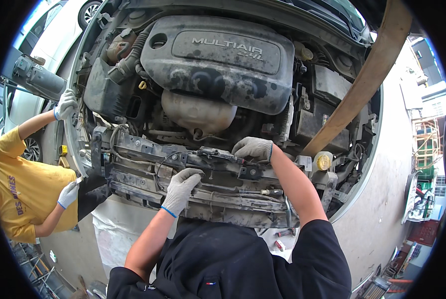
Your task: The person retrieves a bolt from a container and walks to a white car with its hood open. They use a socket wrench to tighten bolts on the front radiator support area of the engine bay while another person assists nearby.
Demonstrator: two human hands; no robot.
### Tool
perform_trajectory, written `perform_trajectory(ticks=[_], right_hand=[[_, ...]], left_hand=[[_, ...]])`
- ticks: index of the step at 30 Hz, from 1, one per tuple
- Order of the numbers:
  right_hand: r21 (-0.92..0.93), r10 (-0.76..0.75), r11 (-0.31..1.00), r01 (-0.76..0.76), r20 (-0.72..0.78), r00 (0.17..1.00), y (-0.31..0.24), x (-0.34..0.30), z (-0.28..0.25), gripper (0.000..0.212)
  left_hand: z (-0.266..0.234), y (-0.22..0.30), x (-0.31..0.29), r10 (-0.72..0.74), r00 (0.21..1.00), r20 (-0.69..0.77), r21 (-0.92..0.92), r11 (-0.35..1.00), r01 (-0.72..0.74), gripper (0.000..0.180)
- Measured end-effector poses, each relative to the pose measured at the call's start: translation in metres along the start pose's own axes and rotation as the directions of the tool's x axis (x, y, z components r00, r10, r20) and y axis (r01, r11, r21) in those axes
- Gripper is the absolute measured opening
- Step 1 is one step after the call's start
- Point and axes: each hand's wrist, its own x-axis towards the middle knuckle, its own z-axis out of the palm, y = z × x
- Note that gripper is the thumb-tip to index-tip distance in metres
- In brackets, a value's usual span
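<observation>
At the centre of the frame, a scuffed, dark metal crossmember is spanned by two hands clad in coarse white knit. The right hand is arched downward, partly closed, at its upper edge; the left hand is half-curled at lower left. Whether anything is gripped by either cannot be told. Above, a rounded, dust-blotched plastic engine cover is seen; at upper right, a flat wooden plank is slanted.

Vehicle repair workshop: one car, hood raised, front end stripped, engine cover exposed; second car, white; hand tool; grey floor.
</observation>
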Motion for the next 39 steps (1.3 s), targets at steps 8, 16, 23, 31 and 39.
perform_trajectory(ticks=[8,16,23,31,39], right_hand=[[-0.003,-0.025,1.000,0.025,0.034,0.999,-0.003,-0.006,0.002,0.033],[0.063,-0.080,0.995,0.078,0.025,0.997,0.003,-0.009,0.002,0.033],[-0.166,-0.063,0.985,0.055,-0.041,0.997,-0.002,-0.004,0.007,0.032],[-0.166,-0.049,0.985,0.040,-0.051,0.998,0.000,-0.006,0.006,0.032],[-0.100,-0.072,0.993,0.069,-0.023,0.997,-0.001,-0.011,0.001,0.031]], left_hand=[[0.021,-0.003,0.003,0.041,0.999,-0.001,0.220,0.975,-0.040,0.022],[0.024,-0.009,-0.004,0.023,0.999,0.029,0.291,0.956,-0.031,0.024],[0.023,-0.019,-0.008,-0.018,0.999,0.033,0.243,0.970,0.010,0.024],[0.018,-0.025,-0.009,-0.031,0.999,0.045,0.243,0.970,0.019,0.026],[0.016,-0.025,-0.010,-0.020,0.999,0.046,0.259,0.966,0.007,0.025]])
